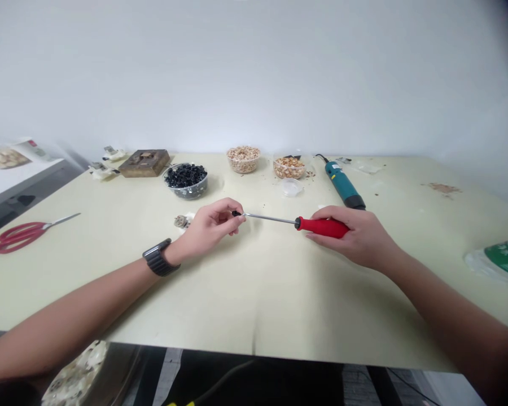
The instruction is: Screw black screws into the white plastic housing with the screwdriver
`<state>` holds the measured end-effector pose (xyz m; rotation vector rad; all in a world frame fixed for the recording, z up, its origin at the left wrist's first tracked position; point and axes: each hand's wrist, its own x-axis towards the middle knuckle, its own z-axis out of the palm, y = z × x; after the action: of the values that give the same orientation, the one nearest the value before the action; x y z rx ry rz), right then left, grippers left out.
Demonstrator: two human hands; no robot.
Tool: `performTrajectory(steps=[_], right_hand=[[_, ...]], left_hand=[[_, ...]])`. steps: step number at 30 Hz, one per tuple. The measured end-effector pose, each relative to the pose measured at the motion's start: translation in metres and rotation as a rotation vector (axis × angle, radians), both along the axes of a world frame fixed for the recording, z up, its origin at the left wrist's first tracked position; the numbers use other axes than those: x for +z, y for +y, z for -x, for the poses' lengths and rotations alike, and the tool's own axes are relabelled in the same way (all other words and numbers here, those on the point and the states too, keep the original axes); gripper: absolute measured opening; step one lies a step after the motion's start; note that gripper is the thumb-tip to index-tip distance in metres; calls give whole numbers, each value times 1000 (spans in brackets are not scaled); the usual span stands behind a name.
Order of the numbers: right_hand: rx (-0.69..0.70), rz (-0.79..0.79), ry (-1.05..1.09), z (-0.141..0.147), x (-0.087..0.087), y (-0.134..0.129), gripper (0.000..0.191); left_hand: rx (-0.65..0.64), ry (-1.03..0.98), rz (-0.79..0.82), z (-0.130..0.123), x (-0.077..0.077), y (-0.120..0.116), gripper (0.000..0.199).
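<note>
The right hand's (350, 239) fingers are clenched around the red handle of a screwdriver (322, 227), while the left hand's (207, 227) fingertips (239, 218) pinch a small black piece (236, 213) at the shaft's tip. The screwdriver lies level above the pale table (254, 307), between both hands. Farther off sit a clear bowl (186, 192) heaped with black pieces and two clear tubs, one (243, 167) and another (289, 175), filled with tan granules. A black watch (161, 257) circles the left wrist.
</note>
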<state>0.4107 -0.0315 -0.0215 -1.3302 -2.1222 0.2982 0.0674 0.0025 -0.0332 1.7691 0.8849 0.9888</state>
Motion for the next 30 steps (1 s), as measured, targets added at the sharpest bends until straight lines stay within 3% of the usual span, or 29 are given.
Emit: performTrajectory(steps=[30], right_hand=[[46,108,3,-2,0,2,33]], left_hand=[[-40,47,29,1,-1,1,29]])
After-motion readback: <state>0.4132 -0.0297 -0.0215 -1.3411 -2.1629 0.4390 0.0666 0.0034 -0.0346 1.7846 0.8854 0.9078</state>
